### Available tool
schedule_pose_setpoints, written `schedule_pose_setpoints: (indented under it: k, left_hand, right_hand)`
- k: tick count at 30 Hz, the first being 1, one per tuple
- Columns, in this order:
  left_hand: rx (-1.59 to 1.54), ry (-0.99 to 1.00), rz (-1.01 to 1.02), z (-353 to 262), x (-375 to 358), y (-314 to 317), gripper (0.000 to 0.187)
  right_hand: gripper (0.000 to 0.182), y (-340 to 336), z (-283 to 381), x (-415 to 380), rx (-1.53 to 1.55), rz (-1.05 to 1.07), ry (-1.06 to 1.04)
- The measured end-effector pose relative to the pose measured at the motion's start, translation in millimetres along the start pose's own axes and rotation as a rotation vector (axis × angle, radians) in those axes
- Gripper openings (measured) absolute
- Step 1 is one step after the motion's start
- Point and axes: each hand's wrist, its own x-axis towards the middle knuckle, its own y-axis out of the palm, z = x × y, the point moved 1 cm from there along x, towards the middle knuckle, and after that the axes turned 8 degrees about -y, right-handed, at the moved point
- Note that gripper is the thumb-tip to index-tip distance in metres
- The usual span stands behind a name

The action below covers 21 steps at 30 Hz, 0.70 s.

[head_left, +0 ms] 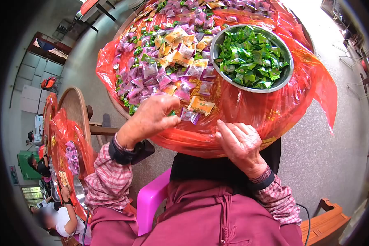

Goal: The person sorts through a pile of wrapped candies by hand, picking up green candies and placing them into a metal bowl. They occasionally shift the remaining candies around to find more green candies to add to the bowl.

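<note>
My left hand (151,117) is curled at the near left of a round table covered with red plastic sheeting (270,110). A small green-wrapped candy (171,113) shows between its thumb and forefinger. My right hand (240,146) is over the near edge of the sheeting, fingers loosely bent and apart, with nothing visible in them. Between the hands lie a purple-and-clear candy packet (189,116) and an orange candy packet (201,105). Beyond them spreads a pile of purple packets (147,70), with orange and green ones mixed in.
A metal bowl (290,74) full of green-wrapped candies (250,57) stands at the right on the sheeting. A pink plastic stool (149,201) is below me. At left, a person in a white top (65,219) sits by another table with red plastic (67,131). A wooden bench (326,221) is lower right.
</note>
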Motion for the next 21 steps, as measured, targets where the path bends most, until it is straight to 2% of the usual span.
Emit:
schedule_pose_setpoints:
  k: [3,5,10,13,15,17,19,21]
  left_hand:
    - [0.116,0.077,-0.089,8,-12,22,0.038]
    - [0.18,-0.028,-0.074,7,-14,30,0.038]
    - [0.17,-0.032,-0.103,13,-13,36,0.03]
    - [0.093,0.014,-0.137,22,-12,29,0.021]
    - [-0.059,-0.034,-0.167,17,-13,17,0.017]
    - [-0.063,-0.06,-0.17,8,-14,4,0.017]
    - [-0.22,-0.191,-0.187,7,-12,-4,0.015]
    - [-0.171,-0.192,-0.183,0,-3,-13,0.015]
  right_hand:
    - [0.036,0,0,0,-0.01,0.002,-0.003]
    - [0.036,0,1,1,-0.017,0.006,-0.004]
    - [0.035,-1,1,0,-0.011,0.011,0.002]
    - [0.035,-1,1,2,-0.004,-0.007,-0.009]
    - [0.035,-1,0,1,0.0,-0.008,-0.009]
    - [0.035,-1,0,1,0.004,-0.011,-0.01]
    - [0.035,-1,0,0,0.003,-0.006,-0.008]
    - [0.035,-1,0,0,0.003,-0.007,-0.004]
